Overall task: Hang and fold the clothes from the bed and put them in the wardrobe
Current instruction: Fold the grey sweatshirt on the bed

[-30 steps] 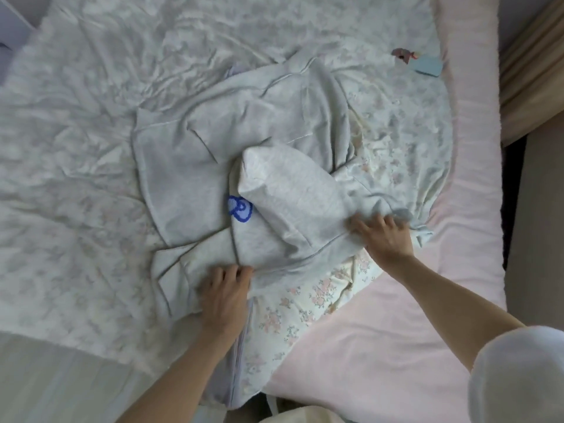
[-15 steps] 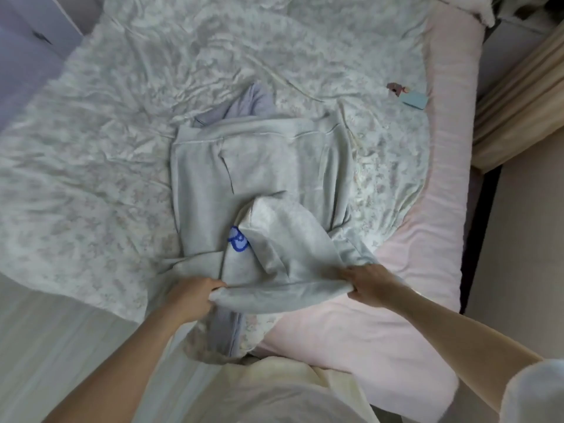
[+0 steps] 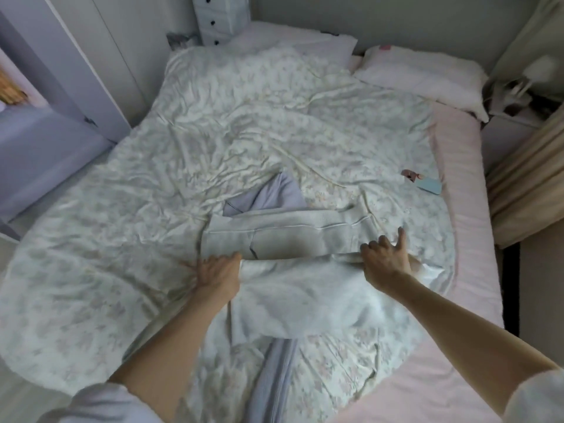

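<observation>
A light grey sweatshirt lies on the floral duvet in the middle of the bed, its near half folded over toward the far half. My left hand grips the left end of the folded edge. My right hand holds the right end, index finger sticking up. A lilac garment pokes out from under the sweatshirt at the far side, and its zipped part shows near the bed's front edge.
A blue phone with a pink charm lies on the duvet at the right. Pillows sit at the head of the bed. A lilac wardrobe door stands at left, a white drawer unit at the back, curtains at right.
Both hands lifted the sweatshirt's near edge and carried it away from me over the garment, hiding the blue print. The view pulled back and up.
</observation>
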